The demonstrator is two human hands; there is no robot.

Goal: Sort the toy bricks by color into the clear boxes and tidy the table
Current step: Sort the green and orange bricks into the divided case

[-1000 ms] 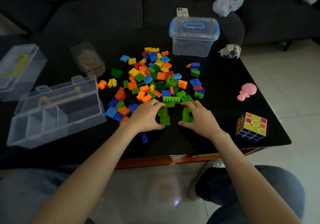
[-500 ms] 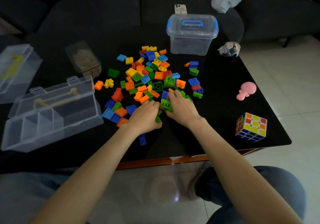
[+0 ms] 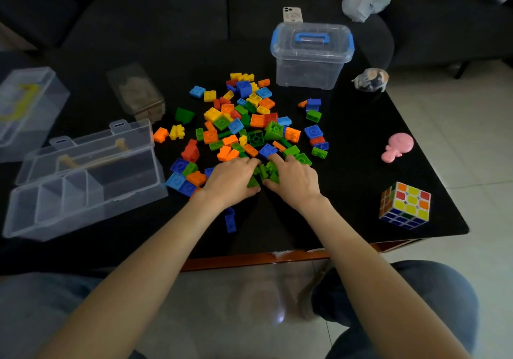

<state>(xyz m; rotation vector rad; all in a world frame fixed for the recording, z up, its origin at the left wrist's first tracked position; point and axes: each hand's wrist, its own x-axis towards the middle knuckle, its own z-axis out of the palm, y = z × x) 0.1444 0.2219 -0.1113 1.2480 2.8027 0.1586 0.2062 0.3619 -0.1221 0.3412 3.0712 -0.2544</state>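
Hands: we see the left hand (image 3: 231,181) and the right hand (image 3: 294,180) side by side at the near edge of the brick pile, palms down, fingers curled inward round a small cluster of green bricks (image 3: 263,174) held between them.
Green bricks: gathered between the two hands on the black worktop (image 3: 361,192); we cannot tell how many there are, as the fingers cover part of them.
Brick pile: mixed toy bricks (image 3: 249,120) in blue, orange, yellow, red and green lie spread over the middle of the worktop, just beyond the hands.
Stray brick: a blue brick (image 3: 230,221) lies alone, nearer to us than the left hand.
Divided box: a clear box (image 3: 83,189) with compartments stands open at our left, its lid tilted back; we see no bricks in it.
Lidded box: a clear box with a blue handle (image 3: 312,53) stands closed beyond the pile, to the right.
Far-left box: a clear box with a yellow handle (image 3: 26,109) sits at the left edge.
Other objects: a puzzle cube (image 3: 405,204) and a pink toy (image 3: 397,146) lie well apart from the pile on the right side.
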